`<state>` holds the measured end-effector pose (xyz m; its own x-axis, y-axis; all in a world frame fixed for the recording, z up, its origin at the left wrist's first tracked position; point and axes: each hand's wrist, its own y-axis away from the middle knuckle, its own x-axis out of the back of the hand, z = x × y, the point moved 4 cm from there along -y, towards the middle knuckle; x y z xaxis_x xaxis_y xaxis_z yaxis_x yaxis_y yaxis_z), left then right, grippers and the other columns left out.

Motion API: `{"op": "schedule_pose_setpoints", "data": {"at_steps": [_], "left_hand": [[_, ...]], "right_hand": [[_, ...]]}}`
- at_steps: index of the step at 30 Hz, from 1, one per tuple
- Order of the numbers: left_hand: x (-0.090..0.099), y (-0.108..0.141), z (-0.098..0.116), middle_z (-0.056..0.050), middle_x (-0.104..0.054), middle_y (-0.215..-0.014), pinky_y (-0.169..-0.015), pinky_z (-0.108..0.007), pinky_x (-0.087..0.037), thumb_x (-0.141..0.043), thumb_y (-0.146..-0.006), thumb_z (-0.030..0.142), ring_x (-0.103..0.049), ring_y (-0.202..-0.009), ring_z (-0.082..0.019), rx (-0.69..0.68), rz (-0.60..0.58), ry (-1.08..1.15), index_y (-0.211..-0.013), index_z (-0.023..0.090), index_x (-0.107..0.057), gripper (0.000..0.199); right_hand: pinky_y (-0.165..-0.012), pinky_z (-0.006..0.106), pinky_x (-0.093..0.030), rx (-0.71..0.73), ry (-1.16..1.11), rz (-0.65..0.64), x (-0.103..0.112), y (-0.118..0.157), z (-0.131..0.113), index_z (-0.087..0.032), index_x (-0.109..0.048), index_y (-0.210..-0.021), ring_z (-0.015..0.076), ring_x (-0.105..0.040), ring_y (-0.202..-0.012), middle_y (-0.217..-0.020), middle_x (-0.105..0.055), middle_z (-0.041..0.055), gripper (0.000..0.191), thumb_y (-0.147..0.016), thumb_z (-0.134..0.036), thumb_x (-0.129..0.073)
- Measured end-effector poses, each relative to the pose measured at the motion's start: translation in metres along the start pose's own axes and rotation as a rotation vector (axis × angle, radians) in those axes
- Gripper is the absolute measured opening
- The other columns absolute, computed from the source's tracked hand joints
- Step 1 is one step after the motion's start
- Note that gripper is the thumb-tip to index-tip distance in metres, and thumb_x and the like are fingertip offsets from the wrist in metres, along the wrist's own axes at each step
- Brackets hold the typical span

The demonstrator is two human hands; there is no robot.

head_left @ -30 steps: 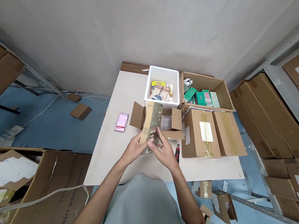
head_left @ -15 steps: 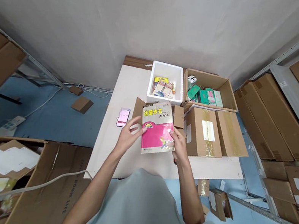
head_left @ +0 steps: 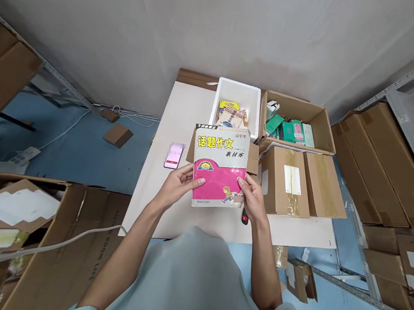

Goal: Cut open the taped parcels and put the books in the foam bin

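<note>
A pink and pale grey book (head_left: 218, 170) with yellow and black lettering is held up in front of me, its cover facing my view. My left hand (head_left: 180, 185) grips its left edge, the thumb lying on the cover. On the opposite edge my right hand (head_left: 253, 195) pinches it, thumb in front and fingers behind. Behind the book, flaps of a brown cardboard box (head_left: 253, 158) stick out; most of that box is hidden. A phone (head_left: 173, 156) with a lit screen lies left of my left hand. Below my right hand rests a red and black object (head_left: 245, 217), partly covered.
On the white table (head_left: 175, 109) stand a white foam box (head_left: 218, 95) holding several books, a cardboard box (head_left: 328, 136) with green packages, and taped cartons (head_left: 284, 190). Shelves with cartons (head_left: 395, 156) line the right. A large open box (head_left: 83, 240) and a cable (head_left: 65, 250) are lower left.
The book has come closer and been straightened, so its cover faces me more squarely. My left hand has closed onto its left edge. The view has shifted slightly.
</note>
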<state>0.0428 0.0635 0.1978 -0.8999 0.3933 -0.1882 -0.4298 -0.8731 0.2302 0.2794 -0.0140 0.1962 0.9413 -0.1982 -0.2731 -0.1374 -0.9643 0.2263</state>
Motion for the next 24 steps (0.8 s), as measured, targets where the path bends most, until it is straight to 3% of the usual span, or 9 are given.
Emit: {"op": "schedule_pose_setpoints", "data": {"at_steps": [4, 7, 11, 16, 20, 22, 24], "left_hand": [[0.006, -0.001, 0.006, -0.015, -0.084, -0.136, -0.114, -0.055, -0.067, -0.107, -0.067, 0.068, -0.077, -0.133, -0.04, -0.048, 0.009, -0.046, -0.13, 0.02, -0.082, 0.082], [0.01, -0.002, 0.016, -0.013, -0.088, -0.122, -0.124, -0.063, -0.058, -0.106, -0.066, 0.07, -0.077, -0.132, -0.042, -0.143, 0.039, -0.106, -0.108, 0.021, -0.088, 0.067], [0.009, 0.0, 0.033, -0.011, -0.088, -0.113, -0.134, -0.071, -0.045, -0.103, -0.069, 0.073, -0.067, -0.15, -0.044, -0.273, 0.009, -0.173, -0.082, 0.027, -0.088, 0.05], [0.007, 0.0, 0.042, -0.01, -0.088, -0.113, -0.134, -0.071, -0.047, -0.1, -0.073, 0.074, -0.066, -0.152, -0.041, -0.307, 0.04, -0.21, -0.073, 0.029, -0.084, 0.048], [0.015, -0.006, 0.022, -0.015, -0.088, -0.122, -0.127, -0.065, -0.055, -0.107, -0.063, 0.071, -0.075, -0.139, -0.043, -0.223, 0.072, -0.174, -0.097, 0.023, -0.088, 0.062], [0.02, -0.01, -0.001, -0.017, -0.087, -0.119, -0.117, -0.062, -0.063, -0.11, -0.054, 0.069, -0.081, -0.124, -0.043, -0.089, 0.083, -0.178, -0.108, 0.019, -0.086, 0.077], [0.024, -0.01, -0.03, -0.017, -0.087, -0.111, -0.105, -0.06, -0.068, -0.111, -0.047, 0.071, -0.083, -0.114, -0.043, 0.06, 0.089, -0.206, -0.105, 0.018, -0.083, 0.083]], "right_hand": [[-0.118, 0.049, -0.061, 0.087, 0.104, -0.024, 0.005, 0.004, -0.012, -0.032, -0.085, -0.137, 0.033, -0.077, -0.132, -0.14, -0.084, 0.0049, 0.059, -0.092, -0.069, -0.09], [-0.126, 0.056, -0.055, 0.154, 0.203, -0.014, 0.006, 0.009, -0.026, -0.031, -0.089, -0.127, 0.0364, -0.075, -0.137, -0.143, -0.083, 0.0062, 0.055, -0.091, -0.071, -0.089], [-0.138, 0.061, -0.042, 0.252, 0.298, -0.04, 0.004, 0.014, -0.042, -0.035, -0.091, -0.121, 0.0374, -0.061, -0.158, -0.152, -0.079, 0.003, 0.045, -0.091, -0.068, -0.091], [-0.139, 0.061, -0.042, 0.285, 0.305, -0.063, 0.003, 0.014, -0.036, -0.038, -0.09, -0.123, 0.0335, -0.056, -0.164, -0.155, -0.077, 0.0018, 0.034, -0.1, -0.061, -0.085], [-0.129, 0.057, -0.053, 0.221, 0.288, 0.027, 0.013, 0.009, -0.012, -0.033, -0.087, -0.136, 0.0349, -0.072, -0.144, -0.146, -0.082, 0.0073, 0.053, -0.093, -0.064, -0.088], [-0.12, 0.055, -0.06, 0.166, 0.309, 0.071, 0.018, 0.007, 0.003, -0.03, -0.089, -0.129, 0.0356, -0.079, -0.129, -0.131, -0.087, 0.0084, 0.058, -0.088, -0.071, -0.089], [-0.111, 0.053, -0.064, 0.107, 0.33, 0.086, 0.02, 0.008, 0.021, -0.027, -0.09, -0.118, 0.0347, -0.082, -0.115, -0.119, -0.089, 0.0083, 0.059, -0.086, -0.077, -0.087]]}}
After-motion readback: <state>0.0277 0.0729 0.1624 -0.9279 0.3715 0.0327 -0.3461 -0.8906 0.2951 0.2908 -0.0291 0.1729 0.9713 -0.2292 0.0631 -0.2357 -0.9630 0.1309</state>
